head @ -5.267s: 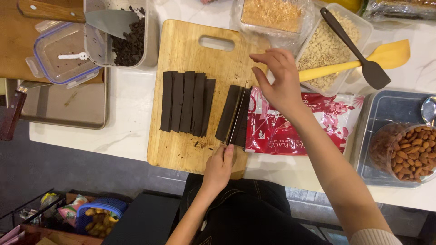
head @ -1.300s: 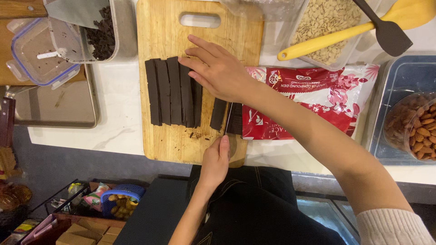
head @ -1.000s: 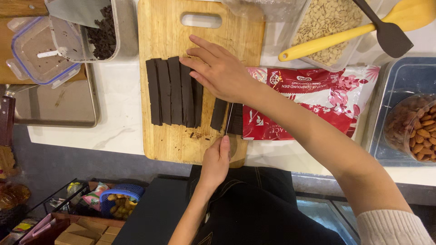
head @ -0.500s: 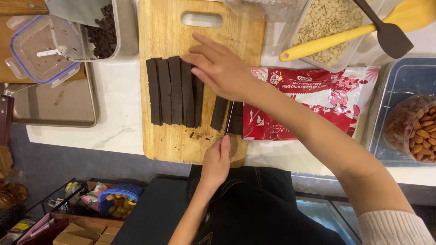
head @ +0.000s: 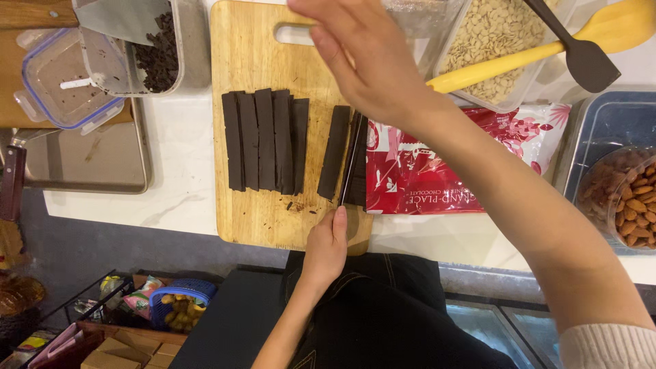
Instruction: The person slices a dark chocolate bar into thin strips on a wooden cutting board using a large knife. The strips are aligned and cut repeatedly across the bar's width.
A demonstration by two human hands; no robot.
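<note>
Where board ends, knife [head: 347,179] (overhanging)

Warm, fairly bright indoor light falls from above, leaving soft shadows beside the chocolate strips [head: 263,140] on the cutting board [head: 253,65]. The right hand [head: 372,58] is slightly motion-blurred (it sits close to the lens). The steel tray [head: 82,160] shows dull glare; below the counter everything turns dim.

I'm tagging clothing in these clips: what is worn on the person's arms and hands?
Both hands are bare: no gloves, rings or watch visible. The right hand has a bare forearm ending in a cream ribbed knit sleeve, pushed up. The left hand and its forearm show no sleeve.
</note>
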